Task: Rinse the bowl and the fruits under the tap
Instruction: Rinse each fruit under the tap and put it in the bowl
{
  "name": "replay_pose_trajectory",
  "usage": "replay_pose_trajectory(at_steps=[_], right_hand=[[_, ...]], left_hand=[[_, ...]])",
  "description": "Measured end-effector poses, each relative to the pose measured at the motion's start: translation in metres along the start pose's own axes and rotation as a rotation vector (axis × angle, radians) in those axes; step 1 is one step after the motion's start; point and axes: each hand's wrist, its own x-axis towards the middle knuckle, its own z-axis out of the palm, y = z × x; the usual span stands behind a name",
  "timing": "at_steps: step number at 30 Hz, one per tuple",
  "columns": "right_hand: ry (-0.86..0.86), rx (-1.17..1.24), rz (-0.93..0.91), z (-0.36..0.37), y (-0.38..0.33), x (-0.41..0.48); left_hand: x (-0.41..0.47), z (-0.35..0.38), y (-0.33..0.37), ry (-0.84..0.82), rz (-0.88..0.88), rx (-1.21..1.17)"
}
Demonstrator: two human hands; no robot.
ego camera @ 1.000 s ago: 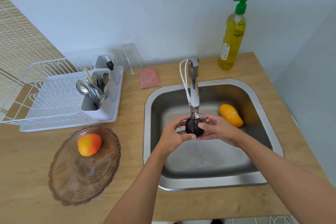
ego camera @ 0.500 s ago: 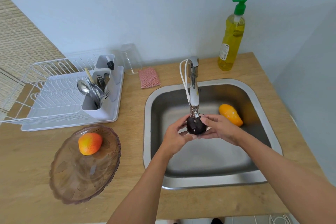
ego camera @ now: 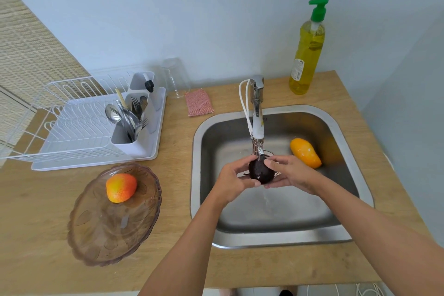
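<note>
A dark purple round fruit point(ego camera: 260, 171) sits under the tap point(ego camera: 257, 113), over the steel sink point(ego camera: 353, 175). My left hand point(ego camera: 233, 182) and my right hand point(ego camera: 290, 173) both grip it from either side. Water runs down past the fruit into the basin. An orange mango point(ego camera: 305, 152) lies in the sink at the right. A brownish glass bowl point(ego camera: 108, 228) stands on the wooden counter to the left, with a red-yellow fruit point(ego camera: 121, 187) in it.
A white dish rack point(ego camera: 72, 127) with a cutlery holder point(ego camera: 133, 125) is at the back left. An upturned clear glass point(ego camera: 175, 78) and a pink scrubbing pad point(ego camera: 199, 102) lie behind the sink. A yellow soap bottle point(ego camera: 308, 50) stands at the back right.
Both hands have stayed on the dark fruit under the tap, turning it slightly; my right thumb now lies over its top. Nothing else has moved.
</note>
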Motion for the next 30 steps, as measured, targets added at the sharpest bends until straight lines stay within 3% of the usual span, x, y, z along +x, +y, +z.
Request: replay_pose_trajectory(at_steps=[5, 13, 19, 25, 30], right_hand=[[-0.084, -0.049, -0.066, -0.0067, 0.0021, -0.0016], [-0.028, -0.013, -0.026, -0.002, -0.003, 0.0033], [-0.064, -0.011, -0.122, -0.0043, -0.002, 0.0001], [-0.048, 0.028, -0.019, -0.0018, -0.0006, 0.0025], [-0.057, -0.028, -0.095, -0.0069, 0.0001, 0.0005]], left_hand=[[0.0011, -0.0048, 0.0063, 0.027, -0.009, 0.044], [-0.0047, 0.0031, 0.0031, 0.073, -0.001, 0.004], [-0.0046, -0.0005, 0.0079, 0.056, -0.011, 0.011], [-0.0029, 0.0038, 0.0088, 0.032, -0.018, -0.072], [-0.0013, 0.0012, 0.0085, 0.029, -0.001, -0.085]])
